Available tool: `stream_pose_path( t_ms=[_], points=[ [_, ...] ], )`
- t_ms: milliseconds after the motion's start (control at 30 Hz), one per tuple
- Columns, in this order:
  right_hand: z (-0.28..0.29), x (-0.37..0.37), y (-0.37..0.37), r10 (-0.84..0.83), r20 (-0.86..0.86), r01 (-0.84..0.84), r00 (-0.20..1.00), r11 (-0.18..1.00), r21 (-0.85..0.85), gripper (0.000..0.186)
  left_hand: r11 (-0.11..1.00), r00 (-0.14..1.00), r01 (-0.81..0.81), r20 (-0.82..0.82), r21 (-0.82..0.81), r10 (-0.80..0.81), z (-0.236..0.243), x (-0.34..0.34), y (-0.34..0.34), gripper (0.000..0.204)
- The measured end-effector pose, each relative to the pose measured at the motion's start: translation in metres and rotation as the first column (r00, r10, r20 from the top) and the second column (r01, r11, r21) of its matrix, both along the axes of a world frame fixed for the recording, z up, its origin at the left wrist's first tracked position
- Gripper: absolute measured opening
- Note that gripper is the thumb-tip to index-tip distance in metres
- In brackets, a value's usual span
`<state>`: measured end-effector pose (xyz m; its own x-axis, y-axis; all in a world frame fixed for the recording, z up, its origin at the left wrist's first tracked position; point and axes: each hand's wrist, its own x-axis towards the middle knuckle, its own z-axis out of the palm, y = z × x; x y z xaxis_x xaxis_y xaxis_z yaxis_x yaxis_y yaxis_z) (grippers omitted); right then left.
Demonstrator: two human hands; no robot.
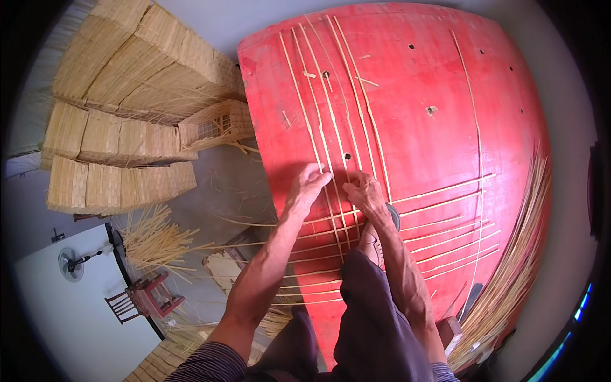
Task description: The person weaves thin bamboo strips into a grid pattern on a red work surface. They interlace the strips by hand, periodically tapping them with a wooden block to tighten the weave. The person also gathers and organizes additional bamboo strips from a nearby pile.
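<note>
Pale split strips, apparently bamboo [305, 102], form an open grid on a large red board [433, 89], long ones crossed by shorter ones toward its lower part. My left hand [310, 184] pinches one of the long strips at mid-board. Beside it, my right hand [364, 194] has curled fingers closed on another long strip; its fingertips are partly hidden. My sandalled foot [375, 245] rests on the board just below the right hand, among the crossing strips.
Woven pale panels [121, 134] are stacked at left, above loose strips [153, 235]. A fan [70, 264] and a wooden chair [127, 305] are at lower left. A long strip bundle [515, 254] lies along the board's right edge.
</note>
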<state>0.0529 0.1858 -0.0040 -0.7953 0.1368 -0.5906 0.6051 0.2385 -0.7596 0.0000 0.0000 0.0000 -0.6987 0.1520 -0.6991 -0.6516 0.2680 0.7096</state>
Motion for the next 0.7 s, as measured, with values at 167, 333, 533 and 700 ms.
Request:
stream_pose_path(
  t_ms=[167, 333, 533, 700],
  points=[
    [0.004, 0.005, 0.005, 0.039, -0.048, -0.035, 0.998, 0.997, 0.072, 0.027, 0.952, 0.983, 0.123, -0.169, 0.279, -0.078, 0.021, -0.035, 0.016, 0.041],
    [0.007, 0.004, -0.003, 0.038, -0.405, 0.1, 0.914, 0.944, 0.315, 0.016, 0.85, 0.949, 0.31, -0.087, 0.426, -0.302, 0.034, -0.079, 0.023, 0.051],
    [0.019, 0.005, 0.015, -0.046, 0.032, 0.02, 0.998, 0.83, 0.558, 0.024, 0.698, 0.883, 0.457, -0.375, 0.55, -0.283, 0.011, -0.084, 0.032, 0.035],
    [0.006, 0.002, 0.03, -0.18, -0.044, 0.181, 0.983, 0.883, 0.434, 0.022, 0.679, 0.922, 0.266, 0.025, 0.684, -0.386, 0.021, -0.086, 0.047, 0.082]
  ],
)
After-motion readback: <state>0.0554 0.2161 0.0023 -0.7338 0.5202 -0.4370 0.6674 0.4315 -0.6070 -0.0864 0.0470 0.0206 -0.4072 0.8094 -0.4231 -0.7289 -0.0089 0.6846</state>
